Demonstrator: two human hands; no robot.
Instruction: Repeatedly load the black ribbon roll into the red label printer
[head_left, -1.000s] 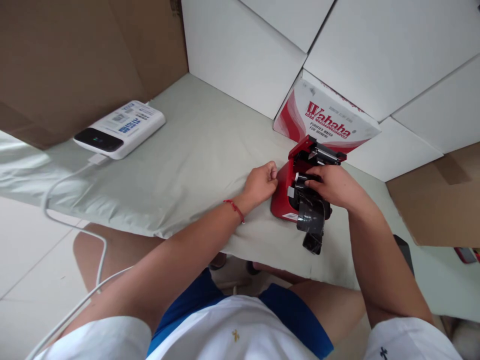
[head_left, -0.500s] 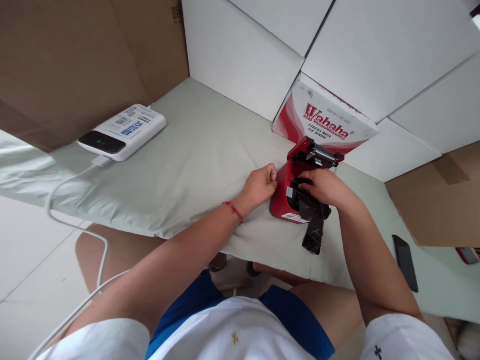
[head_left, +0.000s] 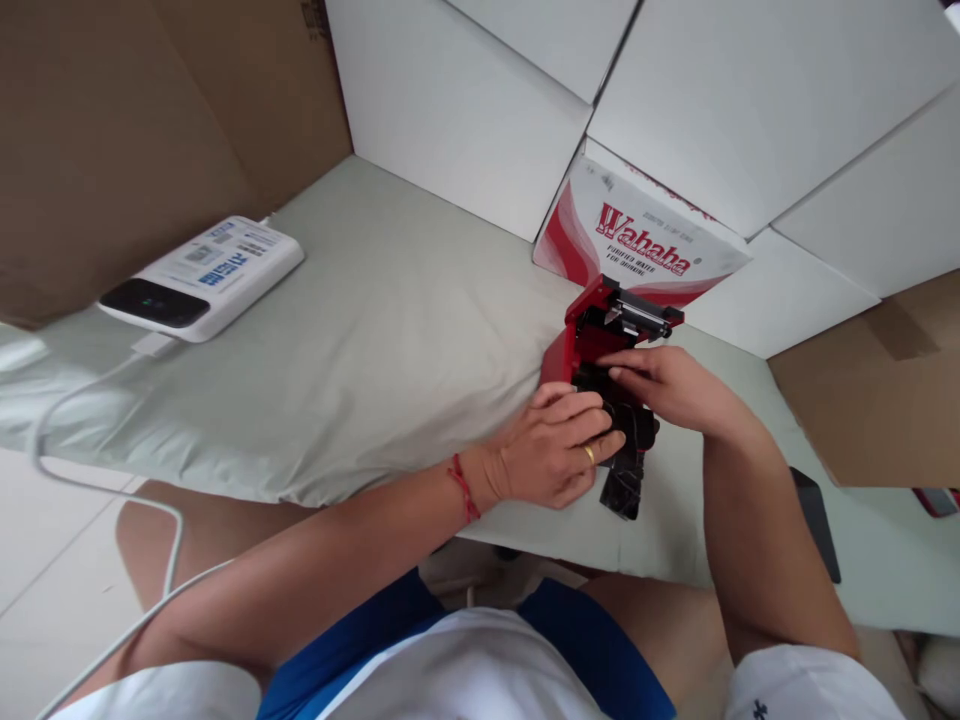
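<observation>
A small red printer [head_left: 556, 358] stands on the cloth-covered surface. Its lid [head_left: 626, 308], fitted with a black roller and a metal strip, is raised. From the front of its black inside hangs a shiny, creased black strip [head_left: 624, 482]. My left hand [head_left: 559, 440], with a ring and a red string bracelet, is closed over the front left of the printer, its fingers against the black part. My right hand [head_left: 675, 385] reaches into the compartment from the right, thumb and fingers close together. What its fingertips hold, if anything, is hidden.
A white box [head_left: 649, 225] with red "Wahaha" lettering stands just behind the printer. A white device [head_left: 217, 270] with a cable [head_left: 82, 380] lies at the left. Brown cartons [head_left: 885, 390] flank both sides. A dark phone [head_left: 817, 520] sits beside my right forearm.
My left hand has gone from the printer's left side to its front, over the black part. My right hand stays at the compartment, its fingers now straighter.
</observation>
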